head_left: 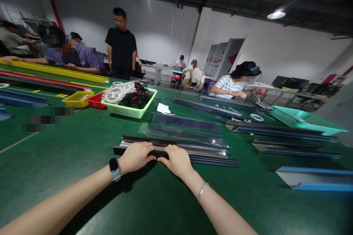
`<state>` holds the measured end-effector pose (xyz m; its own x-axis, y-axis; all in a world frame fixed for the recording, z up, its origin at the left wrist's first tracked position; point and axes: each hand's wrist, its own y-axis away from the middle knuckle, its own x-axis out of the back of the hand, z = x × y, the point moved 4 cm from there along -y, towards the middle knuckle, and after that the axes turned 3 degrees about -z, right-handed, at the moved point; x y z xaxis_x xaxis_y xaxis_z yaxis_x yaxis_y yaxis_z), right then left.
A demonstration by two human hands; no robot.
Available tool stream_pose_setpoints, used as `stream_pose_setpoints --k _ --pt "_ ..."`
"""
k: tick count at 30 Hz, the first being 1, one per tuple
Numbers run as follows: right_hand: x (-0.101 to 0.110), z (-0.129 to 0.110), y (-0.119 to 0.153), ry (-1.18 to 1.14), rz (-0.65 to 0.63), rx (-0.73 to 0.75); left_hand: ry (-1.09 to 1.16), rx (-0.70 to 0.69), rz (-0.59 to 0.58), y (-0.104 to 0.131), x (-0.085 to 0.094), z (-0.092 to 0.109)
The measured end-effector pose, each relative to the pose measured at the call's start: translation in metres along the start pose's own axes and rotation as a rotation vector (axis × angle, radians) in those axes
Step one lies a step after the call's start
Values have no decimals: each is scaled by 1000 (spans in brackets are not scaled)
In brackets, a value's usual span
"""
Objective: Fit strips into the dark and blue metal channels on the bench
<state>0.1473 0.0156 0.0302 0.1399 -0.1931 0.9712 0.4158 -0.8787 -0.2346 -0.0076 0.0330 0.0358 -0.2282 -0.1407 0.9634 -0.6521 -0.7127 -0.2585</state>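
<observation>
A long dark metal channel profile (212, 161) with a silvery inner face lies across the green table in front of me. My left hand (138, 156), with a watch on its wrist, grips the near wall of the profile left of its middle. Close beside it, my right hand (178, 158), with a bangle on the wrist, is closed on the same wall. Thumbs are on the near side and fingers reach over the edge. Just behind the profile lie a clear plastic strip (182, 133) and a dark flat strip (187, 122).
Several more profiles lie to the right, among them a blue one (325, 187), with a teal basket (331, 129) behind. A pale green basket (124, 111) of bagged parts stands back left, near a yellow tray (73, 101). Other people sit or stand around the table's far side.
</observation>
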Motion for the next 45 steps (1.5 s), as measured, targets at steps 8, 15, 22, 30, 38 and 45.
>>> stream_pose_setpoints --k 8,15,22,30,38,45 --pt "-1 -3 4 19 24 0 -50 -37 -27 2 -4 7" --pt "-1 -7 6 43 24 14 -73 -79 -44 0 -6 8" --pt "-3 -7 6 45 59 31 -61 -137 -75 -1 -3 7" --pt "-3 -7 6 39 62 32 -84 -115 -53 1 -4 10" --pt "-6 -6 5 43 43 53 -55 -113 -49 1 -6 9" --pt "-6 -6 6 36 36 39 -32 -92 -65 0 -6 7"
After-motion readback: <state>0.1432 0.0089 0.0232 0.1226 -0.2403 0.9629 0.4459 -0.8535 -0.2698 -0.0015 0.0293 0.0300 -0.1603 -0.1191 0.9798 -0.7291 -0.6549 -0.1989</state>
